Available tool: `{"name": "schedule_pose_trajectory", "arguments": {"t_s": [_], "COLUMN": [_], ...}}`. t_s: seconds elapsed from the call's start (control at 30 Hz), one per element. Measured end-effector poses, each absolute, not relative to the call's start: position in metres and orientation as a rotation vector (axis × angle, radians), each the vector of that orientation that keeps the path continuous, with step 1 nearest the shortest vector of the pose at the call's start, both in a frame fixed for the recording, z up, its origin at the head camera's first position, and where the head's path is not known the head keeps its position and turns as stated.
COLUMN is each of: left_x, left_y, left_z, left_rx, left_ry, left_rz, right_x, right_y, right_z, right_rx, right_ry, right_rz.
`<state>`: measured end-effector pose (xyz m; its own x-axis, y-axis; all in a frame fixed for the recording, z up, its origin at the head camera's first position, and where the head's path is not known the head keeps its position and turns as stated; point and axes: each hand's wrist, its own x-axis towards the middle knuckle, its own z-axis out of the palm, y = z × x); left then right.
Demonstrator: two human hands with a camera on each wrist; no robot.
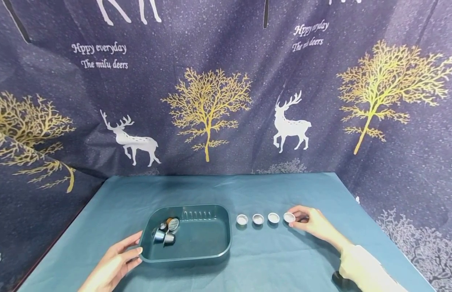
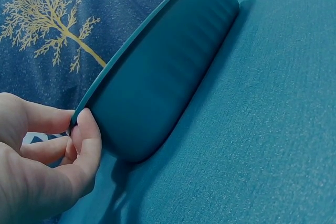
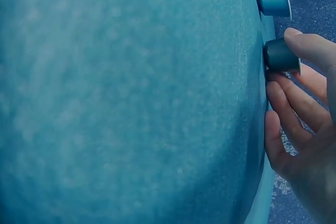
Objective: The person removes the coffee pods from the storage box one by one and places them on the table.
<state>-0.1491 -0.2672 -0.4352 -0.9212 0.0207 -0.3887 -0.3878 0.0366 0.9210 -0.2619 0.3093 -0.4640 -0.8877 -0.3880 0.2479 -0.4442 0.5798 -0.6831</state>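
Observation:
My left hand (image 1: pixel 118 259) pinches the left rim of a dark green tray (image 1: pixel 189 258) between thumb and fingers. The left wrist view shows the thumb and a fingertip meeting at that rim. Several coffee capsules (image 1: pixel 169 238) lie jumbled at the tray's left end. To the right of the tray, a row of coffee capsules stands on the cloth, foil lids up. At the row's right end, my right hand (image 1: pixel 315 222) pinches a dark coffee capsule (image 3: pixel 282 56) by its rim, its base at the cloth. A blue coffee capsule (image 3: pixel 275 1) stands beside it.
A blue-green cloth (image 1: pixel 270 259) covers the table. Behind it hangs a dark curtain (image 1: pixel 229 158) printed with deer and trees. A dark round object (image 1: pixel 341 280) shows partly beneath the right sleeve.

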Motion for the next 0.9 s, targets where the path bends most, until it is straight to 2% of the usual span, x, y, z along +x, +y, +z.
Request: {"name": "schedule_pose_trajectory", "arguments": {"t_s": [0.9], "left_x": [-0.1476], "left_y": [-0.2683], "left_z": [-0.4353], "left_rx": [-0.351], "left_ry": [2.009], "left_rz": [1.967], "right_x": [-0.2588], "right_y": [0.3115], "right_z": [-0.4611], "right_rx": [0.699], "right_ry": [-2.778], "right_rz": [1.184]}}
